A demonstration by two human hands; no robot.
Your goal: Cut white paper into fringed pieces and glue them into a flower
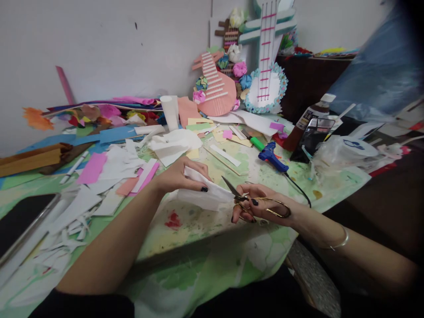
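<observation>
We are holding a piece of white paper [207,198] in our left hand [180,176]. The grip is closed on it, with the thumb on top and the fingers folded round the upper edge. The sheet is hanging just above the bench [212,260] rather than lying flat, and its free right edge is turned toward the other hand, which seems to be what leaves that edge open to the blades.

Our right hand [261,207] is gripping the scissors [247,201], with the fingers threaded through the gold handles and curled shut around them. The dark blades are pointing up and left, and the tip is touching or just meeting the paper's right edge. They are too small in view for us to tell how far they are parted. Both forearms are reaching in low over the green, paint-stained cover, which appears to be steadying the hands.

Behind our hands, a blue glue gun [271,157] is lying on the bench with its cord trailing toward the right, and a green marker [256,142] is lying just beyond it. Paper scraps [76,221] are piling up to the left, and two paper guitars [215,90] are leaning against the wall at the back.
</observation>
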